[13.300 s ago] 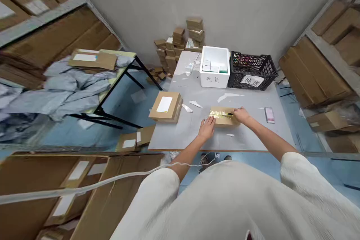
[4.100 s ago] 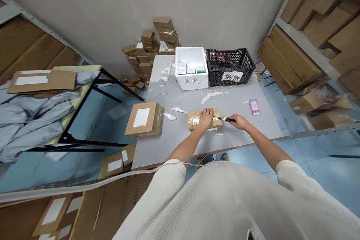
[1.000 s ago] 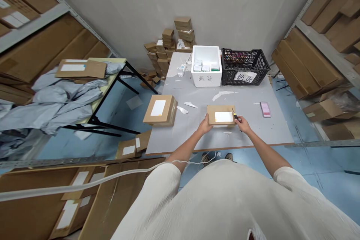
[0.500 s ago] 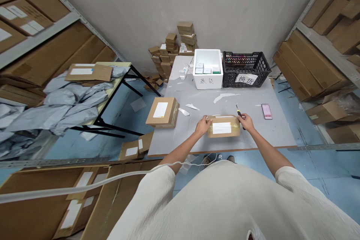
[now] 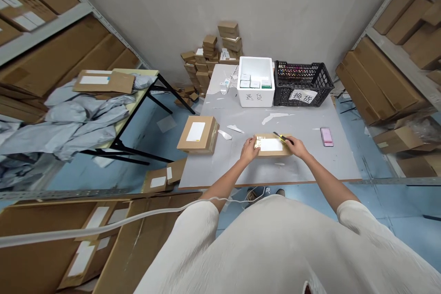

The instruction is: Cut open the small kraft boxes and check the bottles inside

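Here we are at the near side of the grey table (image 5: pixel 237 165), our left hand (image 5: pixel 250 149) curled, gripping the left end of the small taped box (image 5: pixel 270 152), our right hand (image 5: pixel 295 146) closed around the yellow-and-black cutter (image 5: pixel 284 138) over its right end, with the white bin (image 5: pixel 255 96) standing beyond.

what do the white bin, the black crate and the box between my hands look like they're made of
White bin: probably foam, given its thick, matte walls.
Black crate: likely moulded plastic, judging by its open lattice sides.
Box: looks like plain brown cardboard, with shiny tape near the left hand.
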The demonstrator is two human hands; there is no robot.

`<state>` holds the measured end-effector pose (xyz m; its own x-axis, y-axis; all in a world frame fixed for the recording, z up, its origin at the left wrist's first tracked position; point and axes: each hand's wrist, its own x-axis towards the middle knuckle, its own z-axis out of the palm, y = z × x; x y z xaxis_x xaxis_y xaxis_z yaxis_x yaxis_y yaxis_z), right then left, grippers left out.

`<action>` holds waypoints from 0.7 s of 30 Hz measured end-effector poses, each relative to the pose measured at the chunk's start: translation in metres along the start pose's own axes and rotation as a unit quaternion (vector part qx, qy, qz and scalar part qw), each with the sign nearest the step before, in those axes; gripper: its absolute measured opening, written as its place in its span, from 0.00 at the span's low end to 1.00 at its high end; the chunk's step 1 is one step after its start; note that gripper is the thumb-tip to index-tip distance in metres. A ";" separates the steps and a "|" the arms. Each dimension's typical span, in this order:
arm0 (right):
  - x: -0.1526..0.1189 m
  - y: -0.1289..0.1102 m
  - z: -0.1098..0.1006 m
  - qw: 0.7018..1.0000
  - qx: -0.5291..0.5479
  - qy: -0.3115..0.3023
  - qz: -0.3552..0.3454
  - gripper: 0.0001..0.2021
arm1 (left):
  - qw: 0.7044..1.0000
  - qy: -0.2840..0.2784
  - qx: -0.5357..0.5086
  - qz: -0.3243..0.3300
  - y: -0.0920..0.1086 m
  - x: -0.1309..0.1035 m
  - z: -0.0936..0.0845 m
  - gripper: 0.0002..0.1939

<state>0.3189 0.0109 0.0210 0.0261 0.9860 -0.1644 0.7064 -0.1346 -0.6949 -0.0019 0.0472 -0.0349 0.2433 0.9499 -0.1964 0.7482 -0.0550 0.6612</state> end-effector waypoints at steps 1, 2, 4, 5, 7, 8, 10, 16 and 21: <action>0.000 -0.005 -0.001 0.999 -0.020 -0.029 -0.013 0.22 | 1.000 0.000 -0.006 0.005 -0.002 0.000 0.000 0.38; 0.000 -0.010 -0.001 0.997 -0.042 -0.056 -0.027 0.22 | 1.000 -0.001 -0.013 0.012 -0.003 0.000 -0.001 0.39; 0.002 -0.020 -0.001 0.990 -0.085 -0.101 -0.056 0.21 | 0.999 -0.004 -0.023 0.027 -0.005 0.001 -0.002 0.39; 0.003 -0.026 0.000 0.985 -0.105 -0.119 -0.070 0.20 | 0.999 -0.005 -0.024 0.030 -0.005 0.001 -0.002 0.40; 0.008 -0.037 0.001 0.974 -0.146 -0.147 -0.096 0.19 | 0.999 -0.006 -0.020 0.026 -0.003 0.002 -0.004 0.40; 0.010 -0.042 0.002 0.968 -0.165 -0.156 -0.108 0.19 | 1.000 -0.007 -0.016 0.021 -0.001 0.002 -0.005 0.40; 0.016 -0.052 0.003 0.957 -0.200 -0.166 -0.129 0.19 | 1.000 -0.008 -0.005 0.010 0.003 0.004 -0.006 0.40; 0.029 -0.074 0.001 0.936 -0.265 -0.184 -0.143 0.20 | 1.000 -0.020 0.008 -0.008 0.012 0.006 -0.011 0.39; 0.035 -0.083 -0.001 0.933 -0.269 -0.189 -0.144 0.20 | 1.000 -0.025 0.005 -0.007 0.015 0.007 -0.011 0.38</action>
<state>0.2621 0.0562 0.0737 -0.3986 0.8553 -0.3310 0.9015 0.2989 -0.3130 0.0041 0.0564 -0.0182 0.2631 0.9338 -0.2424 0.7584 -0.0449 0.6503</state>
